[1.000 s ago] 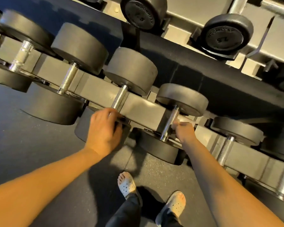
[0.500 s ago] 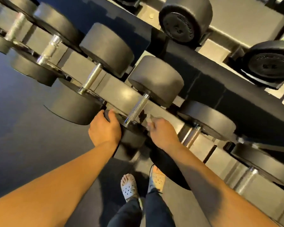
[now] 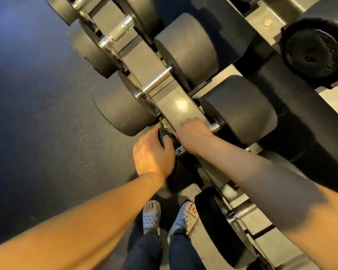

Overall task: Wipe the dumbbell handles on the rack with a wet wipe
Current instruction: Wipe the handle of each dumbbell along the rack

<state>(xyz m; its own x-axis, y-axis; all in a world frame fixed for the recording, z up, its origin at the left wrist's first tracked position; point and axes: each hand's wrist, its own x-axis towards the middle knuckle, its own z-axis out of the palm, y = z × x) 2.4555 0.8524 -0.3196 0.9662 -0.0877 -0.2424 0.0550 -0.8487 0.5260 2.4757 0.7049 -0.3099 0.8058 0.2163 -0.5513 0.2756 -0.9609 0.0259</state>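
Gym floor (image 3: 37,114): dark speckled rubber, filling the left of the frame. Grey steel dumbbell rack (image 3: 176,106): crosses from upper left to lower right, with a bright glare spot on its rail.

Changes from half a second ago:
- Right hand (image 3: 193,133): it was on the rack rail just right of the bare handle. It now lies over that handle (image 3: 215,127), fingers curled round it.
- Left hand (image 3: 152,154): it stays on the same front head (image 3: 165,138), with thumb and fingers wrapped over the rim.
- View: it has swung, so the rack runs more steeply up the frame.
- Grey perforated clogs (image 3: 151,215): now side by side at lower centre, where one was ahead of the other before.

Item in hand, the dumbbell at frame centre, seated across the rack rail:
- Handle: chrome, mostly covered by the right hand. One bright end shows beside the rear head and another beside the left thumb.
- Rear head (image 3: 238,108): broad matte black drum, right of centre.
- Front head: black, largely hidden under the left hand and in shadow.
- Wet wipe: cannot be made out beneath the right hand.

Neighbouring stock:
- Next dumbbell up the rail: knurled chrome handle (image 3: 156,80), fully exposed between two larger black heads.
- Further dumbbell handle (image 3: 242,210): at lower right, beneath the right forearm.
- Upper-tier dumbbell (image 3: 312,49): at upper right, end face towards the camera, with raised lettering too blurred to read.
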